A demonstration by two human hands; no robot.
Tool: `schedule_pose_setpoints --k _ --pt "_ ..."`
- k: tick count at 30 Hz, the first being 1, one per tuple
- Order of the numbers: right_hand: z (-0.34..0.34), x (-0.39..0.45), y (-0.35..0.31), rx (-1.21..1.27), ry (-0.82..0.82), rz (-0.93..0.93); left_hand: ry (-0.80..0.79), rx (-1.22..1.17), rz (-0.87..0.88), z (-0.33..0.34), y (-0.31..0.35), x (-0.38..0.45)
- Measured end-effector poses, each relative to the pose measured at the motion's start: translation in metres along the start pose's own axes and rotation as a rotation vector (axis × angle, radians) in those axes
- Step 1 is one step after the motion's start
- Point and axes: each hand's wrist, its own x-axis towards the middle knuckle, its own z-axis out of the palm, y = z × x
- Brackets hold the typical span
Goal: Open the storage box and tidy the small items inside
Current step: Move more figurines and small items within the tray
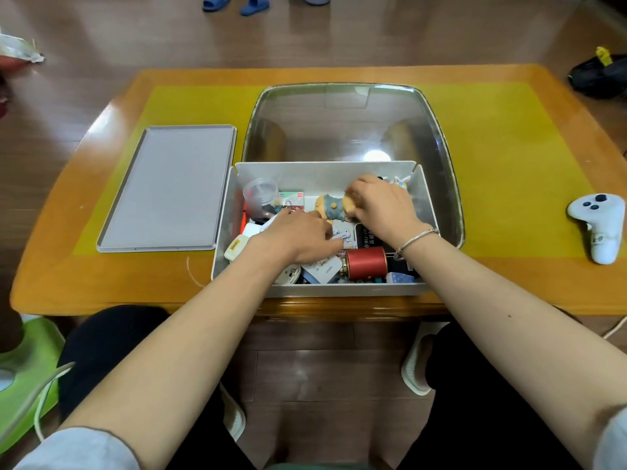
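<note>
While both forearms reach in from the lower edge of the frame, the scene reads from left to right as follows. At left centre, the grey lid (166, 189) lies flat on the yellow mat (502, 171) of the orange desk (44, 283), just beside the storage box (322, 289) and apart from it. The open white box sits at frame centre, near the desk's front edge, with small items crowded inside. In its upper left corner stands a clear plastic cup (260, 195); a small cream-coloured case (236, 247) leans on the left wall. The left hand (298, 237) lies palm down over the items in the middle of the box, fingers pointing right and loosely bent; whether it holds anything cannot be told, since the fingertips are hidden among the items. Below it, near the front wall, lies a red cylinder (365, 263) on its side. The right hand (380, 203), a silver bangle (418, 238) on its wrist, curls its fingers round a small figurine (330, 206) in blue clothes lying toward the back of the box. Behind the box, a large clear tub (346, 123) stands on the mat. At far right, a white controller (599, 225) rests on the desk, well apart from the box.
</note>
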Motion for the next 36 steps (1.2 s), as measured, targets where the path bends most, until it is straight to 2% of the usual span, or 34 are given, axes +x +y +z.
schedule_pose_setpoints --k 7,11,14,17,24,36 --pt "-0.010 -0.012 0.007 0.020 0.062 0.013 -0.020 0.036 -0.090 0.001 -0.004 0.000" --pt "-0.014 -0.018 0.014 0.006 0.037 0.015 -0.051 0.095 -0.146 0.000 0.000 0.002" --pt "-0.011 -0.025 0.016 0.027 -0.011 0.004 0.029 0.097 -0.177 -0.001 0.006 0.002" --pt "-0.006 -0.030 0.013 0.075 -0.061 -0.017 0.107 -0.016 -0.132 -0.001 0.012 0.001" --pt "0.001 -0.034 0.006 0.149 -0.124 -0.117 -0.032 -0.063 -0.094 0.002 0.014 0.007" --pt "-0.001 -0.032 0.009 0.117 -0.159 -0.062 0.003 -0.041 -0.085 0.007 0.023 0.016"
